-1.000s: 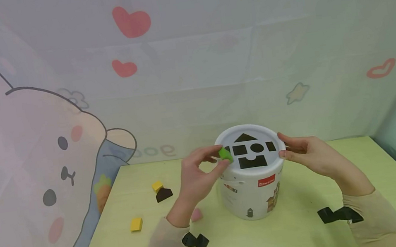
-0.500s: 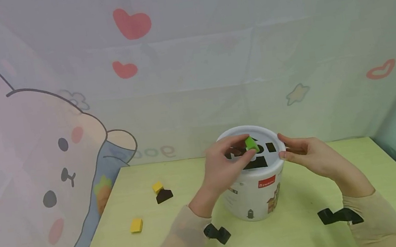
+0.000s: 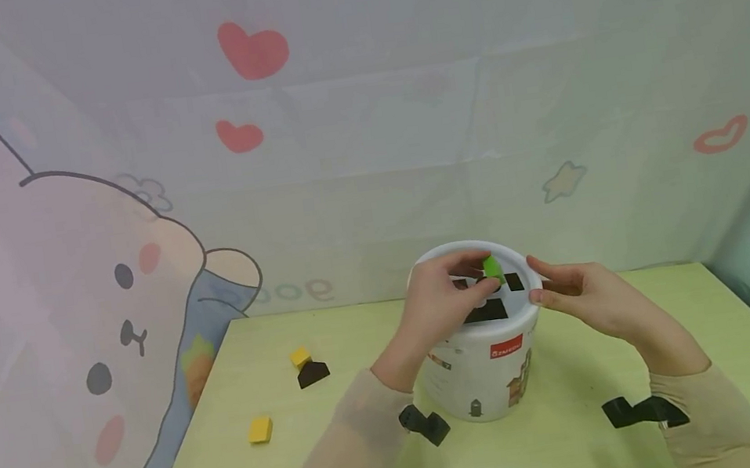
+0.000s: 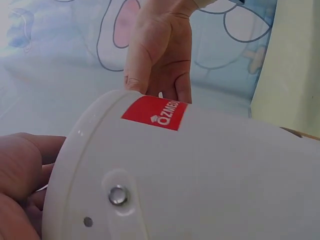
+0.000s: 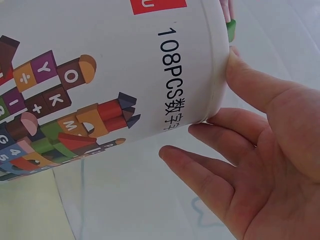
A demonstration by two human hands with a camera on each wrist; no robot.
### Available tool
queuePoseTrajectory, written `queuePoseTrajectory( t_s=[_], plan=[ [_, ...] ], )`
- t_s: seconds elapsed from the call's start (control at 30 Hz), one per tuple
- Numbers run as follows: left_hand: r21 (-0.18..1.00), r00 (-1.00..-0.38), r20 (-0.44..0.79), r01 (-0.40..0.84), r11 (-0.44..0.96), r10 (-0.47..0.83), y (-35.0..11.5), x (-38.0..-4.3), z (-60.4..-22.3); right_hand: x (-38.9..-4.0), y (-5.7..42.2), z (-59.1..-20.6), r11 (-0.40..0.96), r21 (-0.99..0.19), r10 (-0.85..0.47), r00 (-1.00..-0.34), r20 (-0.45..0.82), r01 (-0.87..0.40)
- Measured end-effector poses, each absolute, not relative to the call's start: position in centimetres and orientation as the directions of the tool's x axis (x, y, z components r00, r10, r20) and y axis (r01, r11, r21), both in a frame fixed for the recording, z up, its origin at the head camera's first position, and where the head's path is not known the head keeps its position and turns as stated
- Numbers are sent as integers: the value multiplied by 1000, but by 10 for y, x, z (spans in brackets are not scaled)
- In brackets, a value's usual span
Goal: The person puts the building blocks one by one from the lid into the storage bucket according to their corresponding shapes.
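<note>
Green block pinched in left hand, left of right hand.

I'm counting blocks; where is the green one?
In the head view, right of centre: the green block is pinched in the left hand, over the lid.
</note>
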State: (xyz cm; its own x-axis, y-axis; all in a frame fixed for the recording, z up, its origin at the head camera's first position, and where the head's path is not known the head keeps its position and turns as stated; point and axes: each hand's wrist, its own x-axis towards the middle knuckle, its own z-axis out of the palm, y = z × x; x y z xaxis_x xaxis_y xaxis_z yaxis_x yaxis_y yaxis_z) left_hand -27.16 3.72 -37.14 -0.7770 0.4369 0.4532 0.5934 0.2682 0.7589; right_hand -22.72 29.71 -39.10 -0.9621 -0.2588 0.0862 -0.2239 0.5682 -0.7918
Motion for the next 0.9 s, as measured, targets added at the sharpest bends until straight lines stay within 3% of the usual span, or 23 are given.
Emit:
queuePoseTrajectory(
  t_s=[0.23,0.43,0.9],
  plan=[
    [790,-843,341,497,359,417,47,-276,-361,-229,295,-390,570,-793,-263,-962,74,-217],
    [794,-865,288,456,402,410,51,-280,-362,-230,293,-391,574,-790,-264,-962,73,-217],
    [629,-817,307,559,540,489,59,-283,-370,-230,298,-395,586,-776,-262,-961,89,-232]
  ],
)
